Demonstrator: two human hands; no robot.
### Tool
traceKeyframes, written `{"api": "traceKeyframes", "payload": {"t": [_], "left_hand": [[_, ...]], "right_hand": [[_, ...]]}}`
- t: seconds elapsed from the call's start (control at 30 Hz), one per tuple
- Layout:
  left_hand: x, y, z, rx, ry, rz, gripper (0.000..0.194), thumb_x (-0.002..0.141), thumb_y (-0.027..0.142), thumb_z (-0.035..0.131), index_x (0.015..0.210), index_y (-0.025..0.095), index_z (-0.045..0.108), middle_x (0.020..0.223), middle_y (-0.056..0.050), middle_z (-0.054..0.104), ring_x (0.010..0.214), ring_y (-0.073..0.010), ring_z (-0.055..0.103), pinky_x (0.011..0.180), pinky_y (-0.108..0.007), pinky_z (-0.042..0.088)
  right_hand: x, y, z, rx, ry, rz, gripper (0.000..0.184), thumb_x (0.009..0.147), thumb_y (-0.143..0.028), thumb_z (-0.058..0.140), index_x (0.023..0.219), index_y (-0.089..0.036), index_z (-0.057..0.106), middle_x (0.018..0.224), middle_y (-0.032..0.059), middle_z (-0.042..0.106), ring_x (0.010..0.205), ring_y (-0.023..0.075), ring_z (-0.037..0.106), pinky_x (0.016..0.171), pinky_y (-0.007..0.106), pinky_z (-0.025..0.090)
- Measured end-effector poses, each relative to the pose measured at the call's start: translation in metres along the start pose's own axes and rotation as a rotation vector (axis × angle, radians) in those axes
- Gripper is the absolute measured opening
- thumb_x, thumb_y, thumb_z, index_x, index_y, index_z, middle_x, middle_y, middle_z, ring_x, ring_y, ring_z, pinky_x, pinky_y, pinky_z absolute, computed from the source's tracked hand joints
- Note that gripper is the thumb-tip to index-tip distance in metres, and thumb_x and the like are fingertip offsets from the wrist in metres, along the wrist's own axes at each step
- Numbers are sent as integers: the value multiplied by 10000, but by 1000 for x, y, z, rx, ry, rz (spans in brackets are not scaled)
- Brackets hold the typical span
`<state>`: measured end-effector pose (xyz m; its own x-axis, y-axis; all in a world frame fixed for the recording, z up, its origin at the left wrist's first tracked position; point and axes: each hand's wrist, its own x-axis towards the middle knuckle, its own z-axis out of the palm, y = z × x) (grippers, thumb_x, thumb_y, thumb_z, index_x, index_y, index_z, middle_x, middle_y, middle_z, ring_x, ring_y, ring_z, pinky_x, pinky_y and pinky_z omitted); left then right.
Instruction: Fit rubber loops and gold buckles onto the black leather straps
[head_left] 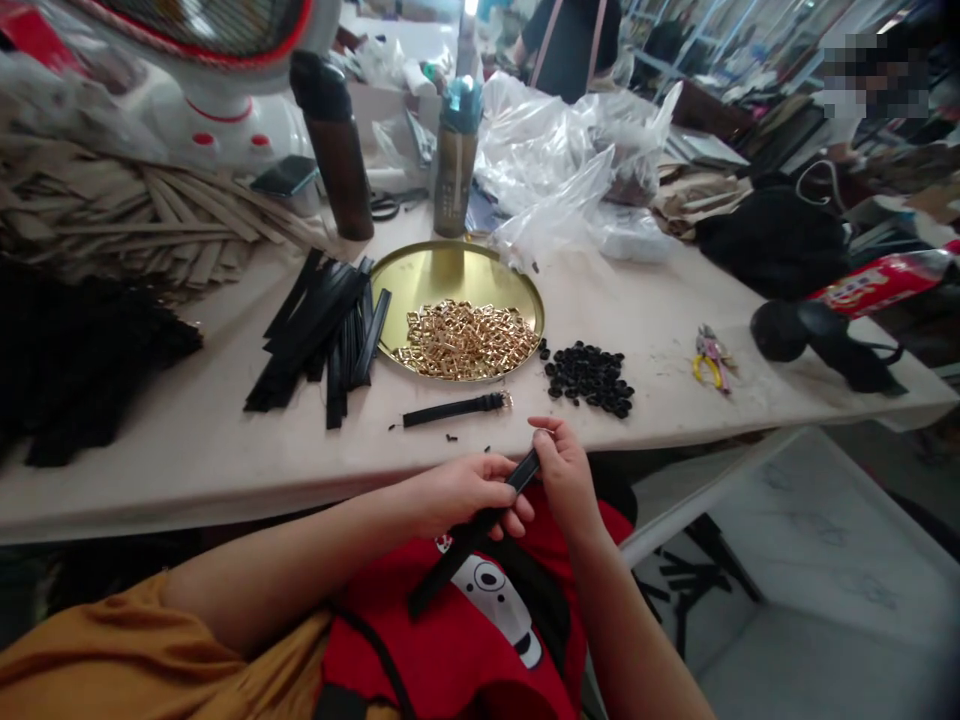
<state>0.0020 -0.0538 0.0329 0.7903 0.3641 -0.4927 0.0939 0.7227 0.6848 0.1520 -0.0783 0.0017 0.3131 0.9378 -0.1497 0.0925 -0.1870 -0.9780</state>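
My left hand (465,492) is closed round the middle of a black strap (461,555), which hangs down over my red apron. My right hand (564,470) pinches the strap's upper end just below the table's front edge. A finished black strap with a gold buckle (454,408) lies on the table in front of my hands. Behind it stands a round gold tray (450,275) holding a heap of gold buckles (466,340). A pile of small black loops (589,376) lies right of the tray, and a bundle of black straps (322,335) lies left of it.
Two bottles (337,150) stand behind the tray, beside clear plastic bags (570,160). Small pliers (711,357) lie at the right. Tan strips (150,220) and dark material (67,360) are stacked at the left. A person stands at the far end of the table.
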Motion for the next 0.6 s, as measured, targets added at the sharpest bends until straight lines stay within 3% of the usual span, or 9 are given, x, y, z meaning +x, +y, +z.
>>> {"api": "traceKeyframes", "payload": {"t": [0.1,0.2,0.4,0.6], "left_hand": [[10,7,1,-76,94,-6,252,682,115,516,933,134,530,742,-22,589,561,-64,567,450,-136,408],[17,16,-2,-166,169,0,266,691,73,490,947,137,527,800,-33,584,610,-67,581,456,-124,424],[26,33,-14,-352,202,2,343,654,29,533,979,138,527,953,-62,574,750,-107,610,544,-156,498],[28,41,-24,-459,246,-11,334,662,-5,503,971,119,530,954,-77,577,769,-128,614,563,-180,515]], "right_hand": [[14,0,-5,7,4,31,251,842,-391,409,971,-197,504,528,-80,355,423,80,335,403,196,291],[29,2,-19,-56,78,-38,289,850,-420,395,998,-192,493,593,-47,472,463,89,386,444,210,332],[54,16,-46,-434,221,-124,291,810,-399,472,962,-165,553,771,40,578,644,154,514,606,294,416],[67,22,-47,-604,241,-175,276,815,-377,455,928,-153,572,834,80,616,745,196,557,684,326,425]]}}
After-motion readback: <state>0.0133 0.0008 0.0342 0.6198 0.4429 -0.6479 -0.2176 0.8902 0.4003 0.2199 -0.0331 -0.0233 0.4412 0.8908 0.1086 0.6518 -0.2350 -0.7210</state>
